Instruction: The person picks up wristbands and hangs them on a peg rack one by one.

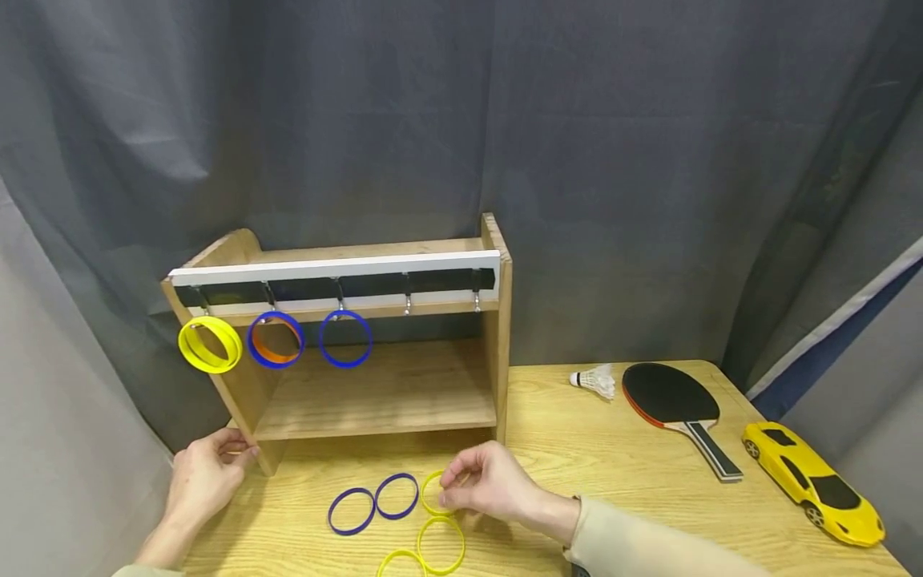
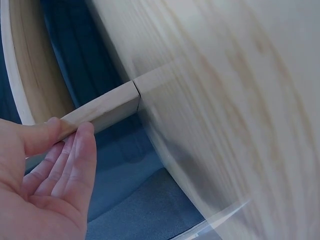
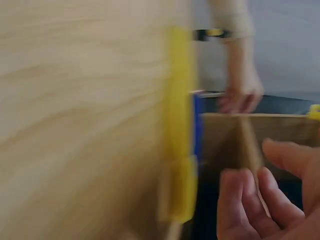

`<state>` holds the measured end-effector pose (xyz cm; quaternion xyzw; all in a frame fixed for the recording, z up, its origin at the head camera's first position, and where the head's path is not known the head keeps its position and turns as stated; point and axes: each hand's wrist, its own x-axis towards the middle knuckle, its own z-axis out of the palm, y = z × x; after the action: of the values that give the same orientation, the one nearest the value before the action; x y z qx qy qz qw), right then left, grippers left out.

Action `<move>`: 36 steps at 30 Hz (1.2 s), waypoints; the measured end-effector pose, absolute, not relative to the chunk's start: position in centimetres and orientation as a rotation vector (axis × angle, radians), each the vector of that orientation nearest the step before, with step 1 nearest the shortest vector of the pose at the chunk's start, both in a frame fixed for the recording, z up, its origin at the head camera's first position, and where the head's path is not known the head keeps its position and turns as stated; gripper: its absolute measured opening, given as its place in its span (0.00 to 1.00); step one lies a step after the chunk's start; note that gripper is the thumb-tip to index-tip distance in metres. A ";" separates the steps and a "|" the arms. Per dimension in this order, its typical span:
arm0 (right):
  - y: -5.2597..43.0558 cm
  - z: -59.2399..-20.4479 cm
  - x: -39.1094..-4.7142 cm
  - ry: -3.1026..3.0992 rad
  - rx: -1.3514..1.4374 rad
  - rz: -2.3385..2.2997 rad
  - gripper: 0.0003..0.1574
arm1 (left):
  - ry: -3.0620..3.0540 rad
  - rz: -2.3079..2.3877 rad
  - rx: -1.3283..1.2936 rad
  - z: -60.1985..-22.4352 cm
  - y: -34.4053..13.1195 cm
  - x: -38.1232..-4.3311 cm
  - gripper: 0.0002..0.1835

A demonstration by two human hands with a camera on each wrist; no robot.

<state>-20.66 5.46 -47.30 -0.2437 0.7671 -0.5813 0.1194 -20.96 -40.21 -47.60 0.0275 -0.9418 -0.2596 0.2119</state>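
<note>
My left hand [image 1: 209, 473] holds the lower left side of a wooden rack [image 1: 375, 393], its thumb and fingers pinching the panel's edge in the left wrist view. Over the table, my right hand [image 1: 497, 485] is beside a thin yellow ring [image 1: 430, 506]. In the right wrist view its thumb and fingers [image 3: 231, 200] are apart, with nothing between them. Nearer me lie a second yellow ring [image 1: 462, 546] and a third [image 1: 392, 553], partly cut off. Two dark blue rings, one left [image 1: 332, 513] and one right [image 1: 416, 495], lie left of these.
Hooks line the rack's white and black bar [image 1: 375, 286]. Yellow rings [image 1: 189, 353], a blue ring [image 1: 252, 346] with an orange one, and another blue ring [image 1: 370, 344] hang there. A shuttlecock [image 1: 597, 381], table tennis bat [image 1: 671, 393] and yellow toy car [image 1: 815, 485] lie right.
</note>
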 end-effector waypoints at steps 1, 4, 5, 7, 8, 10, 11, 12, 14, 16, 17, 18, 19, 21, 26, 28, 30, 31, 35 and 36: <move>6.0 -47.9 -20.5 2.269 -0.710 -1.640 0.12 | -2.615 -0.720 0.078 -47.6 -40.2 -20.9 0.07; 7.0 -49.3 -20.2 2.321 -0.693 -1.532 0.10 | -2.611 -0.715 0.085 -47.5 -40.3 -20.9 0.07; 7.1 -49.6 -20.2 2.334 -0.688 -1.510 0.10 | -2.610 -0.715 0.086 -47.5 -40.3 -20.9 0.07; 7.2 -50.1 -20.2 2.362 -0.687 -1.468 0.10 | -2.609 -0.717 0.088 -47.5 -40.3 -20.9 0.07; 7.1 -50.2 -20.1 2.372 -0.689 -1.450 0.10 | -2.611 -0.717 0.087 -47.5 -40.3 -20.9 0.07; 7.0 -50.3 -20.1 2.405 -0.707 -1.405 0.11 | -2.613 -0.719 0.084 -47.5 -40.2 -20.8 0.07; 6.9 -50.3 -20.1 2.421 -0.719 -1.380 0.12 | -2.614 -0.721 0.082 -47.5 -40.2 -20.8 0.07; 6.8 -50.3 -20.1 2.445 -0.735 -1.351 0.13 | -2.614 -0.724 0.081 -47.5 -40.2 -20.8 0.07; 6.7 -50.1 -20.1 2.469 -0.762 -1.312 0.14 | -2.614 -0.730 0.082 -47.5 -40.2 -20.8 0.06; 6.5 -50.0 -20.1 2.482 -0.774 -1.282 0.15 | -2.613 -0.728 0.088 -47.5 -40.2 -20.7 0.06; 6.4 -49.9 -20.0 2.479 -0.773 -1.274 0.15 | -2.613 -0.726 0.092 -47.5 -40.1 -20.7 0.06; 6.4 -49.9 -20.0 2.476 -0.769 -1.267 0.15 | -2.612 -0.725 0.096 -47.6 -40.1 -20.7 0.06; 6.3 -49.8 -20.0 2.471 -0.769 -1.260 0.15 | -2.612 -0.723 0.098 -47.6 -40.1 -20.7 0.06; 6.2 -49.8 -20.0 2.473 -0.767 -1.246 0.15 | -2.615 -0.725 0.100 -47.5 -40.1 -20.7 0.06; 6.2 -49.8 -19.9 2.474 -0.762 -1.249 0.13 | -2.619 -0.733 0.091 -47.5 -40.2 -20.8 0.07; 6.3 -49.8 -19.8 2.461 -0.757 -1.265 0.12 | -2.621 -0.727 0.090 -47.5 -40.2 -20.8 0.07; 6.4 -49.7 -19.8 2.458 -0.760 -1.273 0.12 | -2.623 -0.724 0.087 -47.5 -40.2 -20.8 0.07; 6.4 -49.6 -19.8 2.459 -0.762 -1.274 0.12 | -2.623 -0.722 0.087 -47.5 -40.2 -20.8 0.07; 6.6 -49.5 -19.7 2.477 -0.764 -1.281 0.12 | -2.616 -0.721 0.085 -47.5 -40.2 -20.8 0.07; 6.6 -49.4 -19.7 2.479 -0.767 -1.286 0.12 | -2.614 -0.718 0.083 -47.5 -40.1 -20.8 0.07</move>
<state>-19.67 6.62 -49.42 -0.2629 0.8495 -0.4407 0.1223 -20.79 -40.14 -47.48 0.0300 -0.9417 -0.2588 0.2130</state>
